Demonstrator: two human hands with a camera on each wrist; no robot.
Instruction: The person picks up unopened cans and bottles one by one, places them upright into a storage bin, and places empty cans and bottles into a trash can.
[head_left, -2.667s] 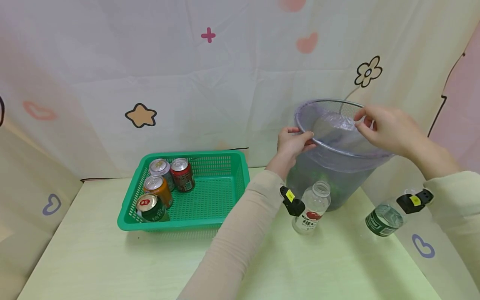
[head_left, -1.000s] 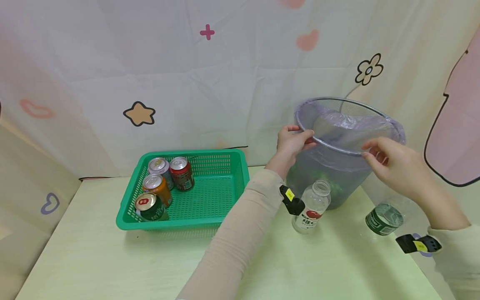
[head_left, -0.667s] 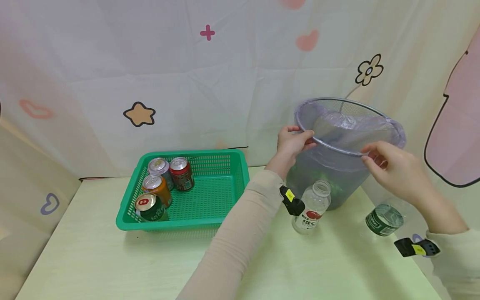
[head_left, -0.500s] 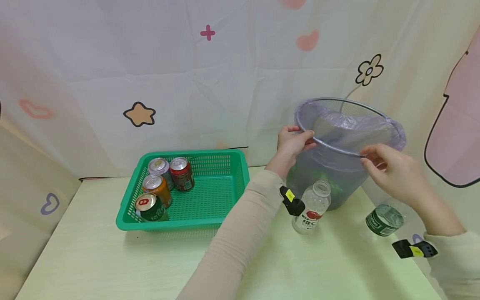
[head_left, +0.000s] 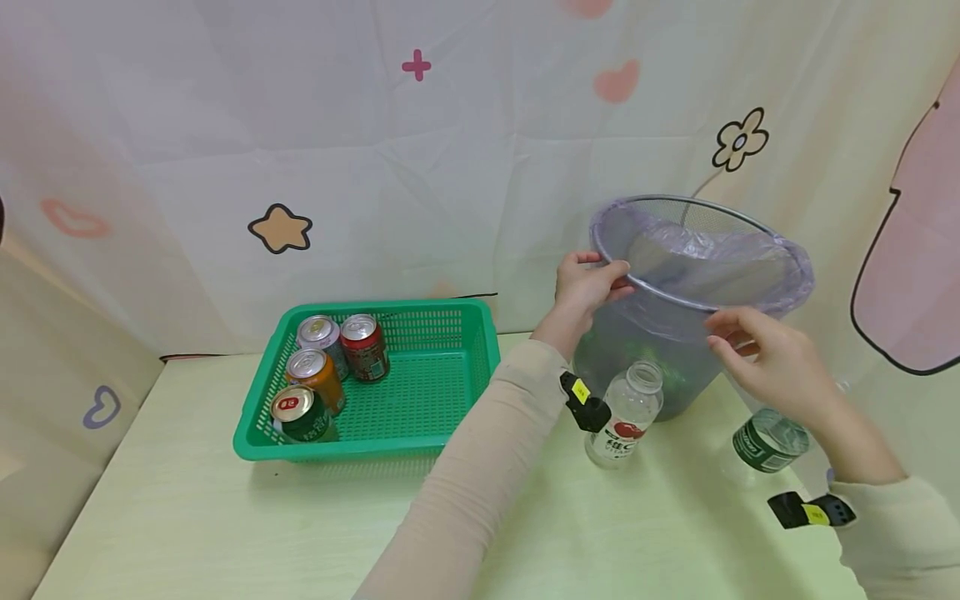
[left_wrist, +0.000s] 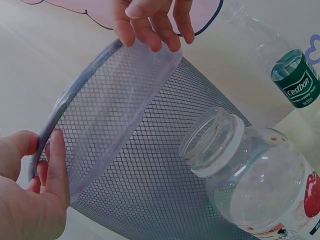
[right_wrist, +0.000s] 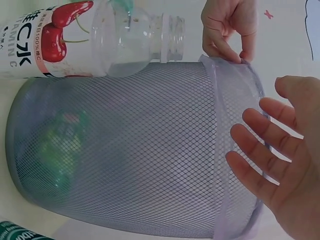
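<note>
A mesh wastebasket (head_left: 637,342) stands at the back right, with a thin purple bin liner (right_wrist: 232,150) folded over its rim. My left hand (head_left: 585,292) pinches the rim and liner at the near left, thumb on one side and fingers on the other. Just in front of the near rim is my right hand (head_left: 772,358). In the right wrist view its fingers are spread and loosely bent beside the liner, holding nothing. Something green shows dimly through the mesh, too blurred to name.
An uncapped clear bottle (head_left: 626,412) with a cherry label stands before the wastebasket. A green-labelled water bottle (head_left: 768,442) is to its right, partly behind the right forearm. At left, a green basket (head_left: 420,450) holds several drink cans (head_left: 318,379).
My right hand has come from over the wastebasket's opening to outside its near rim, then slid left along it. The liner's right edge is now visible over the rim. My left hand stays put.
</note>
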